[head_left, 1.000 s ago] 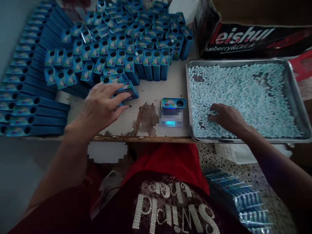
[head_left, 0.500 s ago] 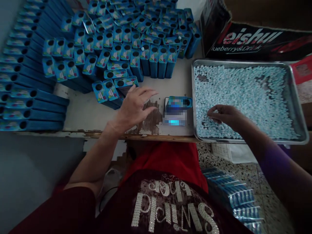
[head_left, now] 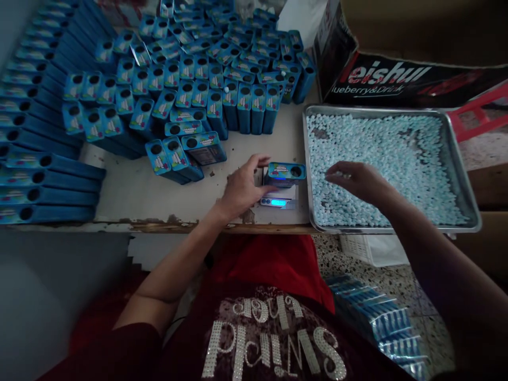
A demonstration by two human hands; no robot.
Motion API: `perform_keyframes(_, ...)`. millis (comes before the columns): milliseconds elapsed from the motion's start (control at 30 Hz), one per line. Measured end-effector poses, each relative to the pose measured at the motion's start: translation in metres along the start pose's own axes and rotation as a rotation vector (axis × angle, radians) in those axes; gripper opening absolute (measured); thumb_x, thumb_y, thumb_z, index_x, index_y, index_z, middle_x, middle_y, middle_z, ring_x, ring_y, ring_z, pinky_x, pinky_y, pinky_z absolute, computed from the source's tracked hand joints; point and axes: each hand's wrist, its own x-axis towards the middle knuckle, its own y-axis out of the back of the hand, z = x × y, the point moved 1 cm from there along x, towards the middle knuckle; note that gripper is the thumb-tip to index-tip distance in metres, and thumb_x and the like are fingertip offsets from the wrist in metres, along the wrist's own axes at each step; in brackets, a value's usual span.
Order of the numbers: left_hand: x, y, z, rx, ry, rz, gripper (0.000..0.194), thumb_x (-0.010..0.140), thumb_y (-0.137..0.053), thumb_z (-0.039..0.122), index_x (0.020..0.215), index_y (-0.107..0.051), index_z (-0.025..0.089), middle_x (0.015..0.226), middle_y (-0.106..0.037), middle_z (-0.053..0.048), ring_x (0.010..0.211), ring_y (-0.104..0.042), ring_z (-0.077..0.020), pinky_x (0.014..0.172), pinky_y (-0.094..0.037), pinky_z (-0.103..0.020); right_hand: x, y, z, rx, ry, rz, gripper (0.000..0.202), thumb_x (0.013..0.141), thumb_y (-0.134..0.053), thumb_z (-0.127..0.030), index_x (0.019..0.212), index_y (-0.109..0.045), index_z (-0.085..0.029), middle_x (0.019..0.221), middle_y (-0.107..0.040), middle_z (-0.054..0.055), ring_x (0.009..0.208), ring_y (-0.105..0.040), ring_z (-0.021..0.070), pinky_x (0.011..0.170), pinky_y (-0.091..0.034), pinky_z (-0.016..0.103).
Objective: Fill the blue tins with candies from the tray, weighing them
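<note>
— Where's the tin?
— On the pocket scale (head_left: pixel 278 200) at the desk (head_left: pixel 130 190) edge. My left hand (head_left: pixel 238 190) rests beside the small blue tin (head_left: pixel 286 172), grip loose, holding nothing.
— And the right?
— My right hand (head_left: pixel 357 182) pinches candy pellets (head_left: pixel 336 174) over the tray (head_left: pixel 456 153). Light, slippery things; the tin is stiff, best taken by its sides.

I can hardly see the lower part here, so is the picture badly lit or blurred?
Head view: daylight falls on the white table and the metal tray of pale candies; the lap below lies in deep shadow. Edges bow from wide-angle distortion. Both hands, left and right, look sharp; the scale display glows.
</note>
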Motion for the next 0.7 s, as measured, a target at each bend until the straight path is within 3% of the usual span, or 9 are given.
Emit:
perform_keyframes(67, 0.007, -0.008, 0.001, 0.015, 0.022, -0.035, 0.040, 0.093, -0.099, 0.035, 0.128, -0.078, 0.030, 0.117, -0.087, -0.004, 0.110, -0.083, -0.0304, 0.098, -0.067, -0.041, -0.006, -0.002, -0.005, -0.032, 0.046, 0.060, 0.019, 0.095, -0.086, -0.045, 0.104, -0.087, -0.027, 0.120, -0.083, 0.012, 0.121, -0.075, 0.0375, 0.110, -0.058, 0.055)
perform_keyframes(133, 0.023, -0.011, 0.012, 0.056, -0.079, -0.079, 0.026, 0.100, -0.089, 0.027, 0.124, -0.079, 0.028, 0.114, -0.086, -0.004, 0.108, -0.081, -0.0287, 0.095, -0.066, -0.039, -0.010, -0.011, -0.010, 0.211, -0.006, 0.097, 0.020, 0.101, -0.086, -0.047, 0.109, -0.086, -0.029, 0.125, -0.083, 0.012, 0.125, -0.075, 0.0360, 0.111, -0.061, 0.054)
perform_keyframes(267, 0.068, -0.020, 0.062, 0.335, -0.465, -0.189, 0.032, 0.108, -0.065, 0.010, 0.131, -0.080, 0.027, 0.134, -0.082, -0.009, 0.131, -0.072, -0.0317, 0.117, -0.058, -0.050, -0.011, -0.041, -0.015, 1.034, -0.284, 0.066, 0.032, 0.110, -0.079, -0.056, 0.099, -0.074, -0.027, 0.098, -0.081, 0.010, 0.101, -0.080, 0.0283, 0.095, -0.070, 0.045)
perform_keyframes(367, 0.092, -0.038, 0.102, 0.462, -0.666, -0.248, 0.028, 0.114, -0.062, 0.015, 0.126, -0.081, 0.032, 0.139, -0.079, -0.006, 0.147, -0.066, -0.0342, 0.130, -0.048, -0.060, -0.007, -0.054, -0.018, 1.533, -0.452, 0.067, 0.034, 0.120, -0.065, -0.051, 0.096, -0.066, -0.026, 0.091, -0.078, 0.006, 0.089, -0.079, 0.0232, 0.087, -0.072, 0.038)
perform_keyframes(433, 0.098, -0.051, 0.115, 0.442, -0.734, -0.279, 0.023, 0.114, -0.065, 0.016, 0.119, -0.081, 0.032, 0.136, -0.079, -0.003, 0.146, -0.066, -0.0332, 0.132, -0.045, -0.061, -0.006, -0.056, -0.018, 1.752, -0.524, 0.147, 0.035, 0.125, -0.053, -0.045, 0.096, -0.061, -0.027, 0.088, -0.077, 0.004, 0.083, -0.078, 0.0211, 0.083, -0.072, 0.035)
perform_keyframes(567, 0.098, -0.068, 0.104, 0.489, -0.686, -0.241, 0.033, 0.110, -0.066, 0.008, 0.120, -0.083, 0.034, 0.133, -0.081, -0.004, 0.140, -0.069, -0.0318, 0.125, -0.050, -0.056, -0.002, -0.057, -0.014, 1.951, -0.641, 0.274, 0.032, 0.124, -0.048, -0.036, 0.095, -0.057, -0.028, 0.080, -0.071, 0.003, 0.077, -0.074, 0.0213, 0.074, -0.071, 0.032)
perform_keyframes(700, 0.089, -0.065, 0.081, 0.384, -0.516, -0.100, 0.034, 0.106, -0.071, 0.009, 0.126, -0.084, 0.034, 0.130, -0.083, -0.005, 0.129, -0.074, -0.0315, 0.118, -0.056, -0.052, 0.001, -0.061, -0.004, 1.968, -0.654, 0.233, 0.020, 0.119, -0.053, -0.031, 0.103, -0.062, -0.025, 0.088, -0.074, 0.007, 0.083, -0.077, 0.0232, 0.077, -0.073, 0.033)
